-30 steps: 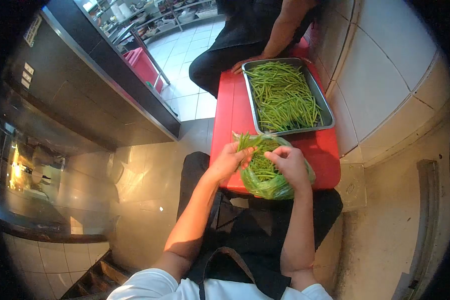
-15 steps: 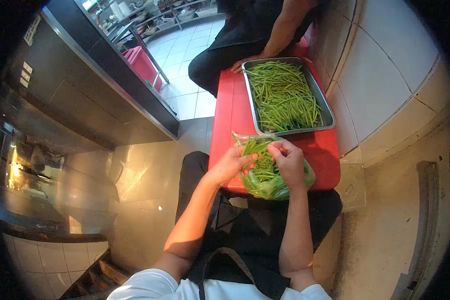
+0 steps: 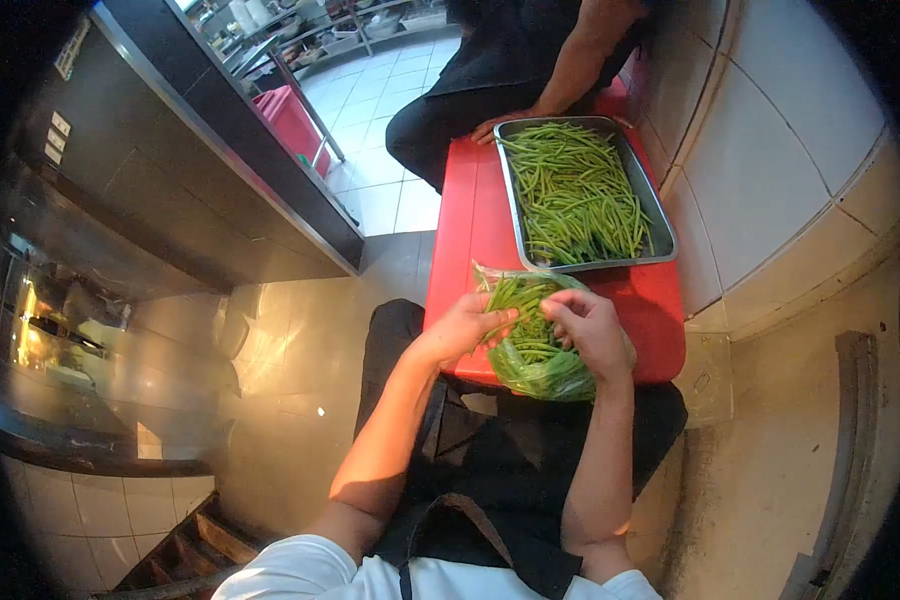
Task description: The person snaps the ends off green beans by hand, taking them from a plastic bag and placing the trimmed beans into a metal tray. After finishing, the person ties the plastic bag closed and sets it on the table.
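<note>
In the head view, my left hand [image 3: 460, 328] is closed around a small bunch of green beans [image 3: 510, 292] above an open clear plastic bag [image 3: 545, 382]. More green beans lie inside that bag, at the near end of a red bench [image 3: 660, 335]. My right hand [image 3: 592, 328] hovers over the bag's right side, thumb and fingers pinched close to the tips of the bunch. Whatever sits between those fingertips is too small to make out. Just beyond both hands stands a metal tray [image 3: 610, 266] heaped with long green beans [image 3: 575, 190].
Across the bench sits another person in dark clothes, one hand [image 3: 490, 130] resting beside the tray's far left corner. A tiled wall [image 3: 760, 170] runs along the right. To the left are a dark partition [image 3: 220, 160] and a pink bin [image 3: 288, 125].
My right hand has shifted slightly right and its fingertips have come a little away from the bunch. The left hand keeps its hold on the beans. The view has moved slightly.
</note>
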Demonstrator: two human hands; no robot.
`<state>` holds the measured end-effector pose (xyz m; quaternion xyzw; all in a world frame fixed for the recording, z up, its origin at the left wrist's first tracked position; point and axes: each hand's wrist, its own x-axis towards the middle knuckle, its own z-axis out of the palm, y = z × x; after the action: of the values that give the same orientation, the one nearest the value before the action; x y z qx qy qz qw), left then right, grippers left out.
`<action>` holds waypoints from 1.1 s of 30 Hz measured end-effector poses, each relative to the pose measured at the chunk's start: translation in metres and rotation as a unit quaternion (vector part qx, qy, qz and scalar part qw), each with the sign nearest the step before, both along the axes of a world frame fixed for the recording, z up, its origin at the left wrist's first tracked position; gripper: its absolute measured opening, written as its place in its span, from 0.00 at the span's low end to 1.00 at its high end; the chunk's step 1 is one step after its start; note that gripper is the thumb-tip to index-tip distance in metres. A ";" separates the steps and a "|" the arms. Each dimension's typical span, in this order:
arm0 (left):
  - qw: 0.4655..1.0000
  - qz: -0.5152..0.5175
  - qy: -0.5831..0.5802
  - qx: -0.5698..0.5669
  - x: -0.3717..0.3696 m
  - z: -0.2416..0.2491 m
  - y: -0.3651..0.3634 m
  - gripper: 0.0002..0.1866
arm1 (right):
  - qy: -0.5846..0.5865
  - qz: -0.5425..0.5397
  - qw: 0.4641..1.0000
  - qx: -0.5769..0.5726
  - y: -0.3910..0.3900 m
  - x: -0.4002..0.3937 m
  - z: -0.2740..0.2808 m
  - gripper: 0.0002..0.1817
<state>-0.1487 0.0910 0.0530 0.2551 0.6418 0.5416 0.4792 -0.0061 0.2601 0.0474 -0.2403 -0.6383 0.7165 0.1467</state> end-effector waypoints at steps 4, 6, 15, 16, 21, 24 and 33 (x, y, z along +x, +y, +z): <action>1.000 -0.022 -0.015 0.012 0.001 -0.002 0.001 0.08 | 0.064 -0.041 0.997 -0.002 -0.008 -0.006 0.002 0.10; 0.999 -0.027 -0.023 0.017 0.002 -0.002 0.001 0.08 | 0.092 -0.046 0.995 -0.002 -0.011 -0.009 -0.001 0.09; 0.999 0.017 0.039 -0.013 0.002 -0.004 0.003 0.09 | 0.091 -0.063 0.990 0.087 -0.009 -0.011 -0.013 0.07; 0.998 0.021 0.060 -0.017 0.003 -0.003 0.003 0.09 | 0.096 -0.070 0.985 0.123 -0.009 -0.012 -0.015 0.06; 0.992 0.028 0.117 -0.024 0.004 -0.001 0.005 0.10 | 0.078 -0.047 0.996 0.001 -0.012 -0.009 -0.006 0.04; 0.996 0.004 0.094 0.013 0.006 0.005 0.004 0.09 | 0.119 0.013 0.973 -0.195 0.002 -0.005 -0.019 0.03; 0.996 0.043 0.076 -0.005 -0.008 0.001 -0.006 0.11 | 0.103 0.074 0.969 -0.212 0.016 0.004 -0.018 0.09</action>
<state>-0.1568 0.0851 0.0539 0.2660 0.6894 0.5374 0.4065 -0.0017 0.2757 0.0293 -0.1434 -0.4689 0.8654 0.1038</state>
